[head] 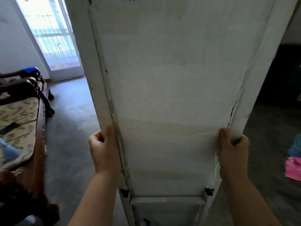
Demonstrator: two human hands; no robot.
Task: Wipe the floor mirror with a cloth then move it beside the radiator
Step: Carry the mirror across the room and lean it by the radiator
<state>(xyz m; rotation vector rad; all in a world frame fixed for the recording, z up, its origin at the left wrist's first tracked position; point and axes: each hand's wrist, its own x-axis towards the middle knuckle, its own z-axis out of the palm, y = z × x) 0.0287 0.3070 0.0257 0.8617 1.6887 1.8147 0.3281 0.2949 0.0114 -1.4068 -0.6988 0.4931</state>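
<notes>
The tall floor mirror [175,82] fills the middle of the view, upright, with its white backing panel facing me; the glass side is hidden. My left hand [104,150] is clamped on its left frame edge, thumb on the back. My right hand [232,150] is clamped on the right frame edge at about the same height. Two black brackets and a folded stand bar [167,199] show near the mirror's lower end. No cloth or radiator is visible.
A wooden bed [37,121] with a patterned mattress stands at the left. A glass balcony door [53,38] with bars lies at the far left. Grey floor [73,128] runs between the bed and the mirror. Pink and teal fabric [293,163] lies at the right.
</notes>
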